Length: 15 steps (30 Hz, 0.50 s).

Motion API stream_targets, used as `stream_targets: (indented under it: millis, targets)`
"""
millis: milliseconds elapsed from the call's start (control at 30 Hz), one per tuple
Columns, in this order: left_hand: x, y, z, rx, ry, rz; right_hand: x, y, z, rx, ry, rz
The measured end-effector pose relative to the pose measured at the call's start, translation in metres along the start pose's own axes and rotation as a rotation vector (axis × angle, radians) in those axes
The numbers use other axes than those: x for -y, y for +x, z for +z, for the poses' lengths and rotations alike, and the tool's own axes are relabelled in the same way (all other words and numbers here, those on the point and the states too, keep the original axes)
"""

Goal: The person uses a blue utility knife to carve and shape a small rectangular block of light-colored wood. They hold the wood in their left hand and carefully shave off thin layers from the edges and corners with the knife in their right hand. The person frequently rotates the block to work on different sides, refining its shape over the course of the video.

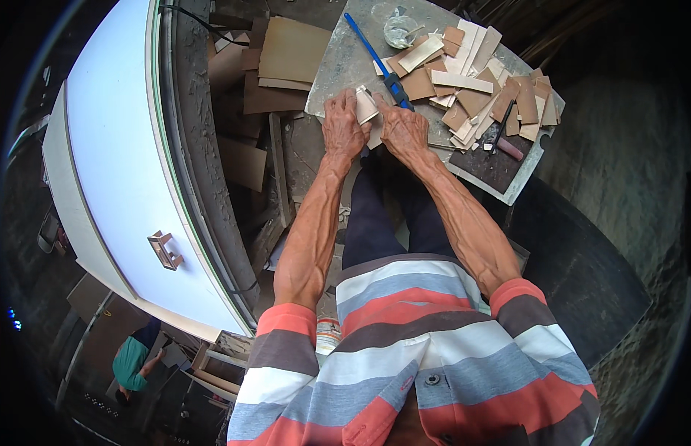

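Note:
Near the front left edge of a scuffed worktable (pixel 325 70), my left hand (pixel 345 123) grips a small pale wood piece (pixel 366 105) with curled fingers. My right hand (pixel 401 130) is also closed on that piece from the other side, fingertips close to its edge. A blue caliper or measuring tool (pixel 395 87) lies just beyond my right hand. A heap of pale and brown wooden strips (pixel 472 82) covers the table's right part. A small cup of pale paste with a stick (pixel 400 32) stands at the back.
A large white panel (pixel 108 134), bearing a small wooden frame (pixel 165 250), fills the left side. Offcut boards (pixel 290 52) lie between it and the table. A dark board (pixel 576 275) is at right. A person in a green top (pixel 134 364) bends at lower left.

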<state>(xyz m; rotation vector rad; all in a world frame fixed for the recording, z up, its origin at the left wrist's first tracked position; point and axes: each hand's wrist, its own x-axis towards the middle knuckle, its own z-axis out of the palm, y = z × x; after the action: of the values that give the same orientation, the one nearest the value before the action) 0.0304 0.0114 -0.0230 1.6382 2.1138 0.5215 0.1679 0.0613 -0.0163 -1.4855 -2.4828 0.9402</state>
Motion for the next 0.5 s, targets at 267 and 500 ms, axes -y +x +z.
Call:
stream_targets:
  millis: [267, 500]
  targets:
    - [0.001, 0.001, -0.001, -0.010, 0.003, 0.024, -0.002, -0.002, 0.008, 0.018, -0.021, -0.038]
    - [0.005, 0.000, 0.005, -0.056, 0.010, 0.041, 0.012, 0.006, -0.007, 0.145, -0.072, -0.024]
